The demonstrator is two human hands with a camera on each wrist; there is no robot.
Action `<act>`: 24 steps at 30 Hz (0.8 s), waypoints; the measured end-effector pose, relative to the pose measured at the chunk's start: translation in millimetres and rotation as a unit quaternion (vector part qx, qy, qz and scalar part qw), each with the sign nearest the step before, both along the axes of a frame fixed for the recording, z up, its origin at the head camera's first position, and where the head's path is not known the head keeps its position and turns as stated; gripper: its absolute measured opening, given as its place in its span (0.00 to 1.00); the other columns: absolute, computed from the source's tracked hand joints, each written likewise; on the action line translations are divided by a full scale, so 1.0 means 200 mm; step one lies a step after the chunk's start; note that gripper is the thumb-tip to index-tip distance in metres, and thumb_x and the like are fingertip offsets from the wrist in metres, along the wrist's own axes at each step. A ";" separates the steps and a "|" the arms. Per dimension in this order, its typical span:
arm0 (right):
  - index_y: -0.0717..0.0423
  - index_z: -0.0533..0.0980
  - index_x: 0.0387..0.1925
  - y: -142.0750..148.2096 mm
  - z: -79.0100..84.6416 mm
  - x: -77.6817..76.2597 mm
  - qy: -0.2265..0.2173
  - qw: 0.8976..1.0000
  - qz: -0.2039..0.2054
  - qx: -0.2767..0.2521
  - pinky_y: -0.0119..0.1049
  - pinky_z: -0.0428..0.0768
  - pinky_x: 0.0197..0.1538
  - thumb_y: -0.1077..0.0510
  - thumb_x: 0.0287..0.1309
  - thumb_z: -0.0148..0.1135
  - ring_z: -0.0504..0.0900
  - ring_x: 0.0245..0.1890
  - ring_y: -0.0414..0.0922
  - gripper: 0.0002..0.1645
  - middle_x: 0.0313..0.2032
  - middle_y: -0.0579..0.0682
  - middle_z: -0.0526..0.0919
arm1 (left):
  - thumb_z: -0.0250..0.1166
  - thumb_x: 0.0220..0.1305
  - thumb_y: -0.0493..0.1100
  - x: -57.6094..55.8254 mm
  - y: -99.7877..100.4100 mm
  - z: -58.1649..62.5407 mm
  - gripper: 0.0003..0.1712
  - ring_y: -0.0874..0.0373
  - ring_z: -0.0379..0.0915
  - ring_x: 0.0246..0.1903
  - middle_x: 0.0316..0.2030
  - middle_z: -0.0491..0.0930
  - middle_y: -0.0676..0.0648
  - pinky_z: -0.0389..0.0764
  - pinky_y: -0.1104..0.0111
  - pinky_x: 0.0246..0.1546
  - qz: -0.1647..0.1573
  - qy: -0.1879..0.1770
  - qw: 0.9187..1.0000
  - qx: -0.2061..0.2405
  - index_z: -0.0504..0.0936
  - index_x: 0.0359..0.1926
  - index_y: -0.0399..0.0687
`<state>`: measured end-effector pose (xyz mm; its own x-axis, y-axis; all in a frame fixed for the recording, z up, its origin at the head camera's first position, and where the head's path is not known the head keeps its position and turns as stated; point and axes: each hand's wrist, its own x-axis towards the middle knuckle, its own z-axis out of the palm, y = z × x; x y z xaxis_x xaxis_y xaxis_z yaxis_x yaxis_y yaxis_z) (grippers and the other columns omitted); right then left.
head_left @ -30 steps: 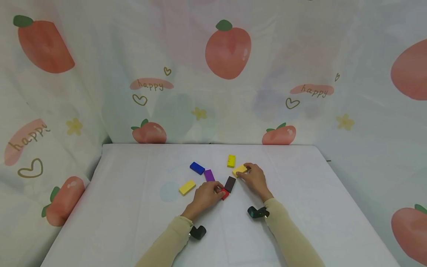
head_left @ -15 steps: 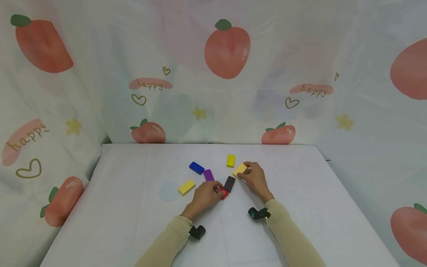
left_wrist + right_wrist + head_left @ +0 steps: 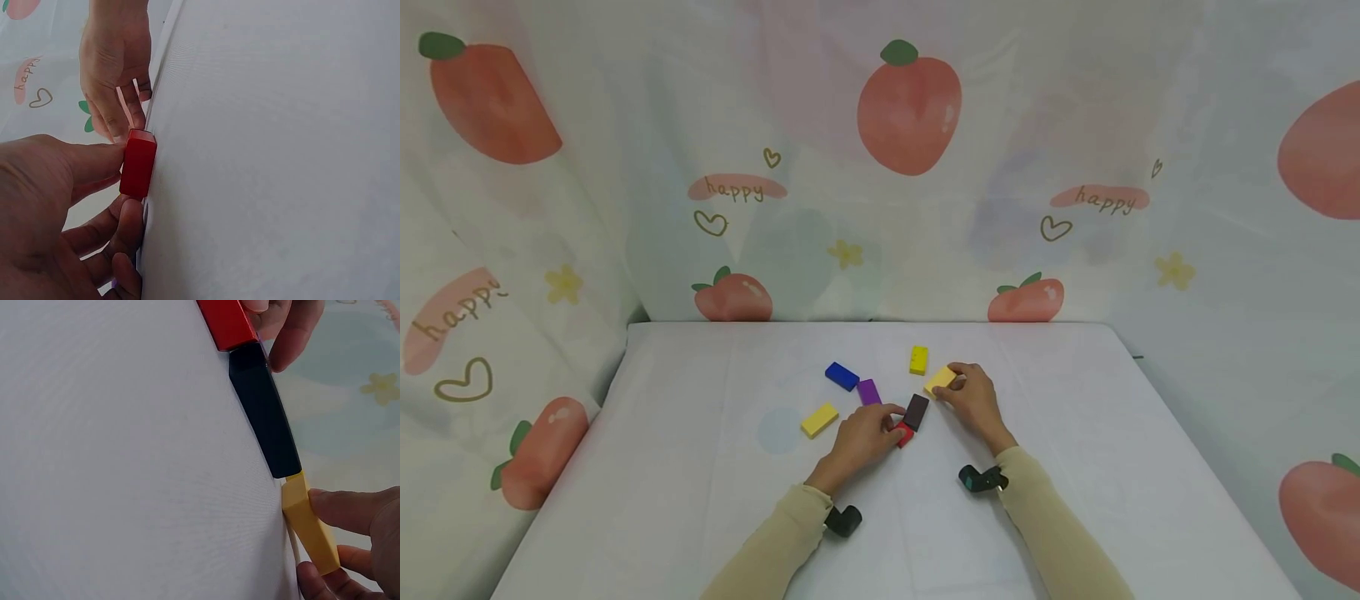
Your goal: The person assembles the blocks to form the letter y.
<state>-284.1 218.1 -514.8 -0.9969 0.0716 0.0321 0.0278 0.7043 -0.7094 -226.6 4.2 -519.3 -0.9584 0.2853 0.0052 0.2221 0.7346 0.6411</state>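
Observation:
In the head view my left hand [image 3: 867, 437] is at the red block [image 3: 905, 434], which it holds by thumb and fingers. Its index finger reaches beside the dark block [image 3: 916, 412]. Red and dark blocks meet end to end in the right wrist view. My right hand [image 3: 973, 404] pinches a pale yellow block [image 3: 940, 381] between thumb and fingers, just beyond the dark block's far end. The left wrist view has the red block [image 3: 139, 164] close up, the left thumb against it. Part of the red block is hidden by the left hand from above.
A purple block [image 3: 868, 392] lies behind the left hand, near a blue block [image 3: 842, 376]. To the left rests another yellow block [image 3: 820, 421], and a bright yellow one [image 3: 918, 360] lies toward the back. A white cloth covers the table [image 3: 647, 467]; printed curtains [image 3: 925, 250] surround it.
The left index finger has straightened slightly toward the dark block. The pale yellow block in my right hand has shifted and turned a little; the other blocks stay in place.

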 end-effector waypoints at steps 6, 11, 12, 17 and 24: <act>0.61 0.72 0.62 0.00 0.00 0.00 -0.001 1.000 0.003 0.004 0.38 0.79 0.45 0.53 0.54 0.72 0.80 0.46 0.51 0.36 0.54 0.60 0.75 | 0.67 0.63 0.48 0.00 0.00 0.00 0.21 0.65 0.69 0.27 0.30 0.81 0.57 0.69 0.73 0.26 -0.009 0.006 1.000 -0.001 0.82 0.57 0.59; 0.62 0.72 0.62 0.01 0.00 0.00 -0.001 1.000 0.005 0.002 0.36 0.78 0.43 0.53 0.54 0.72 0.80 0.45 0.51 0.36 0.54 0.60 0.75 | 0.67 0.63 0.48 -0.01 -0.01 0.00 0.21 0.65 0.69 0.26 0.30 0.81 0.57 0.68 0.73 0.26 -0.019 0.012 1.000 -0.007 0.82 0.58 0.60; 0.62 0.72 0.61 0.01 0.00 0.00 -0.001 1.000 0.005 0.002 0.35 0.78 0.43 0.53 0.54 0.72 0.80 0.45 0.51 0.36 0.54 0.60 0.75 | 0.67 0.63 0.48 -0.01 -0.01 0.00 0.21 0.65 0.69 0.26 0.30 0.81 0.57 0.68 0.73 0.26 -0.020 0.013 1.000 -0.008 0.82 0.58 0.60; 0.62 0.72 0.62 0.00 0.00 0.00 -0.002 1.000 0.004 0.005 0.33 0.76 0.42 0.52 0.54 0.72 0.80 0.46 0.50 0.36 0.55 0.60 0.75 | 0.67 0.63 0.49 -0.01 -0.01 0.00 0.20 0.66 0.69 0.27 0.31 0.81 0.57 0.69 0.73 0.26 -0.023 0.016 1.000 -0.014 0.82 0.57 0.60; 0.59 0.71 0.62 0.00 0.00 0.00 -0.013 1.000 -0.001 -0.009 0.34 0.76 0.41 0.53 0.54 0.72 0.79 0.45 0.50 0.36 0.50 0.59 0.80 | 0.67 0.64 0.49 0.00 -0.01 0.01 0.19 0.65 0.69 0.28 0.32 0.81 0.56 0.68 0.74 0.26 -0.025 0.019 0.999 -0.026 0.83 0.56 0.61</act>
